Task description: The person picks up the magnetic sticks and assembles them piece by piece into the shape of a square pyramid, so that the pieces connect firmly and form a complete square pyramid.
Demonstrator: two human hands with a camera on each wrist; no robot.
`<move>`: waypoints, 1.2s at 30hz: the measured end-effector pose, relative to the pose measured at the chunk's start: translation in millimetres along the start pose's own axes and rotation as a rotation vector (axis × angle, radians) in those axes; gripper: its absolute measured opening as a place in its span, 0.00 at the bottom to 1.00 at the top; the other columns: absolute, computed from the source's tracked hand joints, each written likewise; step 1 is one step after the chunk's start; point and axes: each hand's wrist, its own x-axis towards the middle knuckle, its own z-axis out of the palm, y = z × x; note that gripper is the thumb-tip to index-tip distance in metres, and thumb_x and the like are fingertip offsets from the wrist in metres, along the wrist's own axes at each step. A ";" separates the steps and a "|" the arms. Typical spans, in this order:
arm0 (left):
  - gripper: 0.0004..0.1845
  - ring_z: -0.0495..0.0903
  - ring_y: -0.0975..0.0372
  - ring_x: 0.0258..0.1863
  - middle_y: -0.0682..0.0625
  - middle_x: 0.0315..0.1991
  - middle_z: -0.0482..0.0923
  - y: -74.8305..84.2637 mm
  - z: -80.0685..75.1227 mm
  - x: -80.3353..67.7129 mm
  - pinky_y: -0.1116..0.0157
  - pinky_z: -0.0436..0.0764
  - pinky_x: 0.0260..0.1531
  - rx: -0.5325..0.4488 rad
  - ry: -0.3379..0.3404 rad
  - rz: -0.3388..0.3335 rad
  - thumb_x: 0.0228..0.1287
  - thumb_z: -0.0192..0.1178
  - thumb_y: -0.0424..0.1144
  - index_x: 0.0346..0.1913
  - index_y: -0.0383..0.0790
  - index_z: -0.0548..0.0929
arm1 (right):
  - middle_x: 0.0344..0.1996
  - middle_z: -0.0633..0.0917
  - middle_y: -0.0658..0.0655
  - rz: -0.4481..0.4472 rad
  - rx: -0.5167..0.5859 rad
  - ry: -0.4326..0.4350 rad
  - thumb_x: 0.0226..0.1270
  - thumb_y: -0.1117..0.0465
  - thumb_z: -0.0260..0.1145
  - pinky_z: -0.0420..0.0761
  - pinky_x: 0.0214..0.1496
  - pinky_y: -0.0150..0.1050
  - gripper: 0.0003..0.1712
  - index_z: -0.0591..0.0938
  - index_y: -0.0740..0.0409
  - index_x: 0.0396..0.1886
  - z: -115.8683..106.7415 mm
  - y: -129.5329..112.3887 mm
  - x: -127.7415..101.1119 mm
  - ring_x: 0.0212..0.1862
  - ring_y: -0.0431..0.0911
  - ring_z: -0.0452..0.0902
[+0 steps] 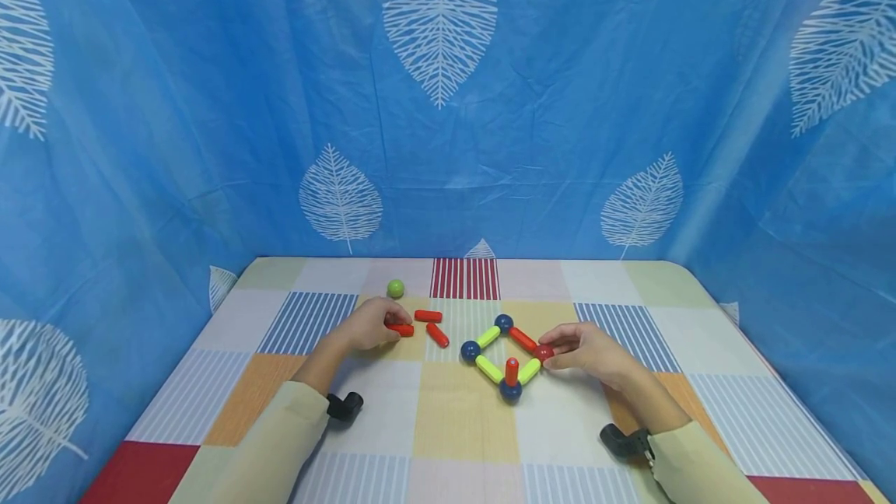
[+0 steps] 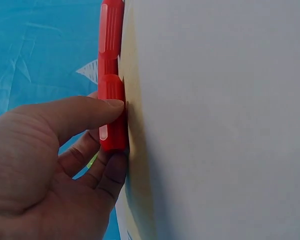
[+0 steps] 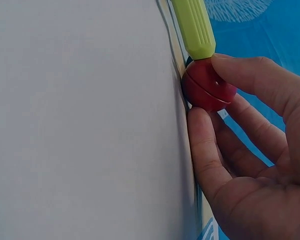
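— While the right hand (image 1: 584, 350) pinches the red ball (image 1: 543, 352) at the square frame's (image 1: 505, 356) right corner, what's left?

— Left hand (image 1: 371, 323) grips one red rod (image 1: 400, 329); two lie loose beside it, one already upright.

Four red rods (image 1: 437, 334) — five balls (image 1: 396, 288)

Head view overhead; wrist views tabletop-close.

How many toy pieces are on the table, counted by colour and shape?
Red sticks: 5, one pinched by the left hand
Yellow-green sticks: 3
Blue balls: 3
Red ball: 1, held by the right hand
Green ball: 1
Total: 13
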 end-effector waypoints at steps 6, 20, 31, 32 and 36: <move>0.13 0.75 0.59 0.41 0.52 0.42 0.83 -0.6 0.5 -0.3 0.58 0.82 0.49 -0.008 -0.011 -0.004 0.61 0.70 0.28 0.46 0.46 0.89 | 0.46 0.88 0.58 -0.009 0.003 -0.008 0.55 0.67 0.79 0.85 0.47 0.34 0.23 0.86 0.63 0.52 0.9 -1.3 -2.1 0.45 0.47 0.82; 0.11 0.75 0.58 0.42 0.53 0.46 0.83 10.3 7.5 -7.7 0.64 0.81 0.40 -0.069 -0.011 0.076 0.64 0.69 0.32 0.47 0.49 0.86 | 0.45 0.88 0.59 -0.014 0.002 -0.011 0.55 0.67 0.79 0.84 0.46 0.33 0.22 0.87 0.64 0.51 0.4 -4.6 -3.2 0.45 0.48 0.81; 0.18 0.81 0.61 0.46 0.50 0.48 0.85 36.5 23.9 -11.0 0.64 0.82 0.49 -0.271 -0.015 0.247 0.65 0.68 0.31 0.57 0.41 0.82 | 0.45 0.87 0.58 0.019 0.007 -0.001 0.54 0.65 0.80 0.85 0.47 0.34 0.22 0.87 0.61 0.50 0.1 -2.3 -0.7 0.45 0.48 0.81; 0.18 0.81 0.61 0.45 0.51 0.48 0.85 40.3 25.1 -11.5 0.64 0.82 0.49 -0.290 -0.018 0.252 0.64 0.68 0.31 0.57 0.41 0.83 | 0.45 0.87 0.58 0.022 0.008 -0.001 0.54 0.65 0.80 0.85 0.47 0.34 0.22 0.87 0.61 0.50 0.1 -2.0 -0.6 0.45 0.48 0.81; 0.17 0.82 0.61 0.44 0.51 0.45 0.85 50.8 30.4 -11.9 0.64 0.83 0.49 -0.349 -0.022 0.264 0.63 0.70 0.31 0.55 0.41 0.84 | 0.45 0.88 0.58 0.028 0.009 0.002 0.54 0.65 0.81 0.85 0.47 0.33 0.22 0.87 0.61 0.50 -0.2 -1.2 0.0 0.45 0.48 0.82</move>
